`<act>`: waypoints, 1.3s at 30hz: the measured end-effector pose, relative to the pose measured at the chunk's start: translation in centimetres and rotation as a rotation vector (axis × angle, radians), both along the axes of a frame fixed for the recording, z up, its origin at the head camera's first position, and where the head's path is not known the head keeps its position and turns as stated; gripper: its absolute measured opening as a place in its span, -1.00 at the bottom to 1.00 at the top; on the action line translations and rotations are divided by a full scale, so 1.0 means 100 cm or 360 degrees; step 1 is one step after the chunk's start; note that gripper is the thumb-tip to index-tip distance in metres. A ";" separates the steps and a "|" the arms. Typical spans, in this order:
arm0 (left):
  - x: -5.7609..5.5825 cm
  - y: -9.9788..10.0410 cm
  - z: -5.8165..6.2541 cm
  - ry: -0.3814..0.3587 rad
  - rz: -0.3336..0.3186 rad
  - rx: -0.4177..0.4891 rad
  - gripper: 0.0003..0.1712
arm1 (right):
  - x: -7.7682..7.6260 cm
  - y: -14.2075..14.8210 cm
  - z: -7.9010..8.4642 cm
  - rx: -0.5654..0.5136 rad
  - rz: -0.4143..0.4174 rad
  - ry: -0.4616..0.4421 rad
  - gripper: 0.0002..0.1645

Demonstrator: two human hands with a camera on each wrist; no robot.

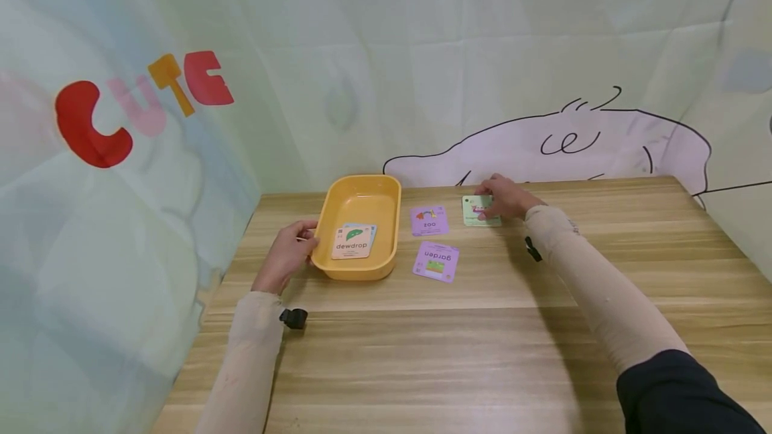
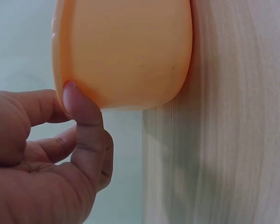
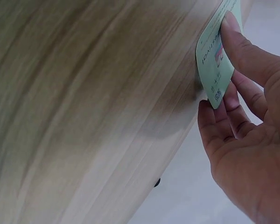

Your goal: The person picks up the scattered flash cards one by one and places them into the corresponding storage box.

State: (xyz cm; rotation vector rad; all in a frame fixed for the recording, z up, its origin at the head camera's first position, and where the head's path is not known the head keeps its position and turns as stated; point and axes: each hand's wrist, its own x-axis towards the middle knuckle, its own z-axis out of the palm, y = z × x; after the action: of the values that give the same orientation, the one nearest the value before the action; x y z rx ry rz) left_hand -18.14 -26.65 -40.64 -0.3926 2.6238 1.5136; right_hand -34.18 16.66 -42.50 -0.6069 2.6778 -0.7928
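Note:
On the left of the table, my left hand (image 1: 286,254) pinches the rim of a yellow tray (image 1: 362,203). Its thumb (image 2: 86,112) lies against the tray's outer wall, with the index finger behind the rim. Inside the tray, a "dewdrop" card (image 1: 352,244) overlaps a blue-edged card (image 1: 373,231). Near the table's far edge, my right hand (image 1: 511,198) grips a pale green card (image 3: 212,58). The thumb presses on its printed face and the other fingers are behind it. The card is tilted off the wood, and part of its print is covered.
Two purple cards lie between the tray and my right hand: a "zoo" card (image 1: 429,220) and, nearer to me, a "garden" card (image 1: 435,261), upside down. Behind the wooden table (image 1: 422,353) hangs a printed cloth (image 1: 362,86) with "CUTE" on its left part.

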 end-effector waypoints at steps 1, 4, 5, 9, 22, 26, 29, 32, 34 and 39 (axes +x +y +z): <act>0.000 0.000 0.000 0.0001 0.0000 0.0002 -0.54 | 0.000 0.000 0.000 -0.0016 -0.0013 -0.0013 -0.38; 0.000 0.000 0.000 0.0001 -0.0003 0.0008 -0.54 | 0.001 0.001 -0.001 -0.0058 -0.0038 -0.0057 -0.41; 0.000 0.000 0.000 0.0001 -0.0005 0.0010 -0.54 | 0.001 0.001 -0.001 -0.0069 -0.0042 -0.0069 -0.42; 0.000 -0.001 0.000 -0.0001 -0.0007 0.0009 -0.53 | 0.000 0.004 -0.004 -0.0115 -0.0054 -0.0101 -0.46; 0.002 -0.001 0.001 0.0023 -0.0026 0.0049 -0.54 | 0.005 0.010 -0.006 -0.0203 -0.0134 -0.0150 -0.42; 0.002 -0.001 0.000 0.0027 -0.0031 0.0066 -0.55 | 0.007 0.010 -0.007 -0.0213 -0.0145 -0.0143 -0.44; 0.002 -0.001 0.000 0.0025 -0.0029 0.0067 -0.55 | 0.008 0.010 -0.008 -0.0203 -0.0154 -0.0128 -0.42; 0.002 -0.001 0.000 0.0016 -0.0021 0.0055 -0.54 | 0.009 0.011 -0.008 -0.0210 -0.0153 -0.0109 -0.44; 0.002 -0.001 0.001 0.0011 -0.0016 0.0046 -0.54 | 0.009 0.012 -0.008 -0.0222 -0.0143 -0.0094 -0.46; 0.001 0.000 0.001 0.0000 -0.0007 0.0028 -0.53 | 0.009 0.015 -0.009 -0.0261 -0.0120 -0.0063 -0.56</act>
State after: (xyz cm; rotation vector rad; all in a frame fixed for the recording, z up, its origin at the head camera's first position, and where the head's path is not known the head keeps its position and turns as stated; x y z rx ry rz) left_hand -18.06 -26.68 -40.58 -0.3855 2.6074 1.5344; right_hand -33.31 18.17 -43.40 -0.5244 2.6308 -1.0413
